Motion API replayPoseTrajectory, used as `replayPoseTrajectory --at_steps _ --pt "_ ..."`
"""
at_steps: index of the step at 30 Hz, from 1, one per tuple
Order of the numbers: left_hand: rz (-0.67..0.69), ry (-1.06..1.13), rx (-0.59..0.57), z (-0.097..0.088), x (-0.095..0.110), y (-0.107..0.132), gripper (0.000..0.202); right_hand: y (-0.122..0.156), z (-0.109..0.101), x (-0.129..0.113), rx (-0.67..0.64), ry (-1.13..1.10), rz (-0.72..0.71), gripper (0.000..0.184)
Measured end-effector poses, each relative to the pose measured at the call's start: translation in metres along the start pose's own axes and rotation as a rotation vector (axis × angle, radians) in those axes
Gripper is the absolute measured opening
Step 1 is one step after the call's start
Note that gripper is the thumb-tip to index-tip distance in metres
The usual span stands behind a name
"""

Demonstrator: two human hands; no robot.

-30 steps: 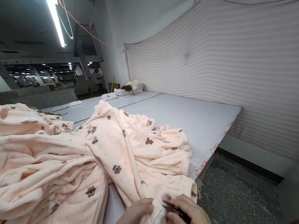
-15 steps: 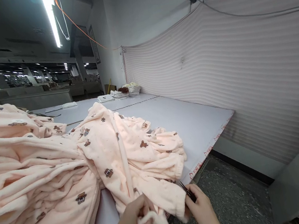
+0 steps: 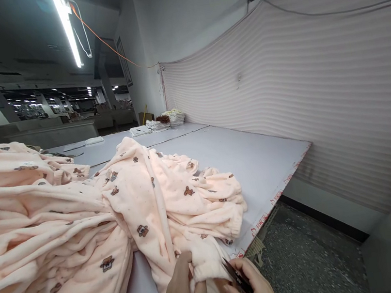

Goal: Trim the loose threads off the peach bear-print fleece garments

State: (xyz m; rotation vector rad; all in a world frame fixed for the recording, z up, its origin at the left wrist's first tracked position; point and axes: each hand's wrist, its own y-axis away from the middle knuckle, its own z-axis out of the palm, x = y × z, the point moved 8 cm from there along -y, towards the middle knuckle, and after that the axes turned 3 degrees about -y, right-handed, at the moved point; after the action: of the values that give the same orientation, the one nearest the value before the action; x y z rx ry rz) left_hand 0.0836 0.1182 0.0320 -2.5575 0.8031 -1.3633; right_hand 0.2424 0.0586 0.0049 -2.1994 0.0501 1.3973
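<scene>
Peach plush garments (image 3: 140, 198), brown-figured: we are finding these heaped over the left and middle of the table (image 3: 253, 142). Cuff (image 3: 209, 264), pale, one: we are pinching this by the table's near edge, left hand (image 3: 182, 290) closed on its fabric. Dark pointed tool (image 3: 239, 278), one: we are gripping this in the right hand (image 3: 255, 285), tip pointing at the cuff. White stacks (image 3: 175, 117), material unclear: standing at the far end.

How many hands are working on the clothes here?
2: the left hand grips the peach fleece garment near a cuff; the right hand holds dark snips beside it. No others show.
</scene>
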Motion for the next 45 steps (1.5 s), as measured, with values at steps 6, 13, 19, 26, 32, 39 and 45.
replayPoseTrajectory --at_steps 6,13,19,26,32,39,45 --pt "0.072 -0.117 0.062 -0.006 -0.005 0.010 0.022 0.000 0.001 -0.007 0.010 0.217 -0.051 0.028" --pt "-0.060 0.153 -0.278 0.007 -0.008 -0.005 0.032 0.000 -0.003 0.008 0.123 0.387 0.005 0.025" --pt "-0.549 0.880 -0.468 0.032 -0.031 0.005 0.043 -0.019 0.005 0.009 0.012 0.277 0.132 0.021" --pt "-0.665 1.187 -0.509 0.033 -0.031 0.008 0.042 -0.009 0.022 0.003 -0.145 0.076 0.050 0.027" --pt "-0.697 1.231 -0.515 0.033 -0.035 0.007 0.042 -0.020 0.026 -0.005 -0.188 0.022 0.062 0.020" --pt "-0.744 1.152 -0.496 0.034 -0.038 0.004 0.045 -0.022 0.032 -0.007 -0.248 0.066 0.068 0.022" --pt "-0.569 0.624 -0.542 0.008 -0.061 0.016 0.039 -0.030 0.003 0.008 -0.069 0.058 0.029 0.020"
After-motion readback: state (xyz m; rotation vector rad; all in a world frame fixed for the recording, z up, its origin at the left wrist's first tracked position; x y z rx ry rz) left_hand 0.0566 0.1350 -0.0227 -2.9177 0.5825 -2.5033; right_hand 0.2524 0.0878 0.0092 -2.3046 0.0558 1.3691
